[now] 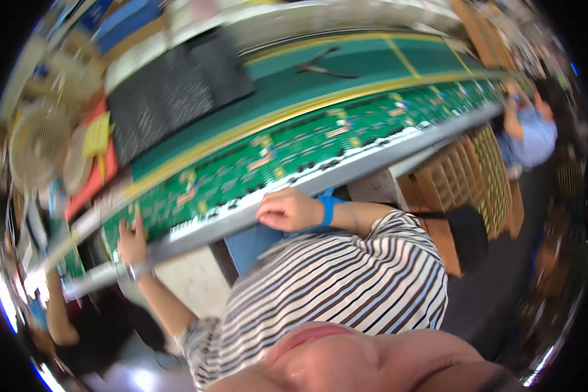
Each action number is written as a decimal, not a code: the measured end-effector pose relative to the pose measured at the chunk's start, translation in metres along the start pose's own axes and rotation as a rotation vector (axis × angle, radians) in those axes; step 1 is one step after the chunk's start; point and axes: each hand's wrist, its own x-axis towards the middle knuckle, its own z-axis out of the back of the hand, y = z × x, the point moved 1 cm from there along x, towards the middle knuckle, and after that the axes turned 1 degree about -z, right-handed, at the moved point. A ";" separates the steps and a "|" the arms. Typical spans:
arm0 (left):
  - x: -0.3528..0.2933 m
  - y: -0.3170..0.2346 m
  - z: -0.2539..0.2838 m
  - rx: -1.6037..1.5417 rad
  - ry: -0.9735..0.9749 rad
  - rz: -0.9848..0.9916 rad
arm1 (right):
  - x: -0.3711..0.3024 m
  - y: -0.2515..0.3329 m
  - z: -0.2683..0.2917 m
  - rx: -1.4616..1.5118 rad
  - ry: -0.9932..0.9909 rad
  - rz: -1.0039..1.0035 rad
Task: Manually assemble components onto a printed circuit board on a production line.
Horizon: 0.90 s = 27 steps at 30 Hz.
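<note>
A long row of green circuit boards [242, 171] with black, white and yellow parts lies along a grey metal rail [346, 171]. My left hand [132, 243] is over the left end of the row, fingers stretched out and apart, fingertips at the board beside a small yellow part. Whether they touch it is blurred. My right hand [287, 209] rests at the rail's near edge, fingers curled in, and nothing shows in them. A blue wrist strap [328, 208] circles my right wrist.
Beyond the boards runs a green belt [274, 68] with pliers [325, 70] on it. A black tray [176, 91] is at far left, near a reel [42, 147]. Divided cardboard boxes [447, 176] stand at right. Co-workers [529, 134] are at both ends.
</note>
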 end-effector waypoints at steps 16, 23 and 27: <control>-0.010 -0.007 -0.016 -0.052 -0.128 -0.206 | 0.276 -0.113 0.107 -0.677 0.126 -0.092; -0.035 -0.034 -0.008 -0.132 -0.164 -0.190 | 0.281 -0.133 0.107 -0.513 0.114 -0.166; -0.044 -0.031 -0.003 -0.207 -0.213 -0.251 | 0.275 -0.138 0.106 -0.384 0.145 -0.180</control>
